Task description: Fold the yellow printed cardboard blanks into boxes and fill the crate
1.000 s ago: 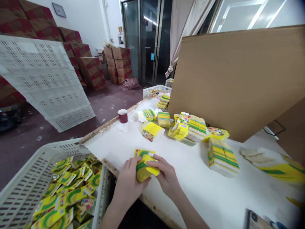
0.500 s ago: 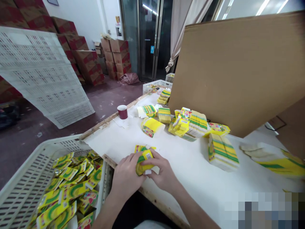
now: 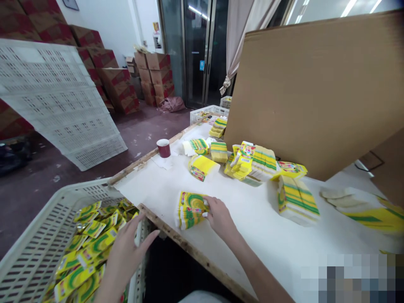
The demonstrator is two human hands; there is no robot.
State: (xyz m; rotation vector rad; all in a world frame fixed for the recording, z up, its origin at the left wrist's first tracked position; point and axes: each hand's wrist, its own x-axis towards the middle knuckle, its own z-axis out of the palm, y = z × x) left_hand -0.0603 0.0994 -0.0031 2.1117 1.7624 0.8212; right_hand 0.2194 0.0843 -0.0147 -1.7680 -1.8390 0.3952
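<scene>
My right hand (image 3: 217, 214) has its thumb and fingers closed on the right edge of a fanned pile of yellow-green packets (image 3: 190, 209), which lies on the white table (image 3: 249, 242) near its front edge. Over the right rim of the white basket (image 3: 38, 223) is my left hand (image 3: 131, 244), its fingers and thumb spread and nothing between them. Below and beside it, many filled yellow packets (image 3: 74, 282) lie in the basket.
A dark red mug (image 3: 163, 148) stands near the table's left edge. Further back are packet stacks (image 3: 263, 162) and a large cardboard sheet (image 3: 309, 92). Another stack (image 3: 296, 200) sits to the right. White crates (image 3: 63, 101) stand at the left.
My left hand has moved left and opened, away from the yellow packet both hands held. That packet is no longer between them. My right hand now grips the pile on the table.
</scene>
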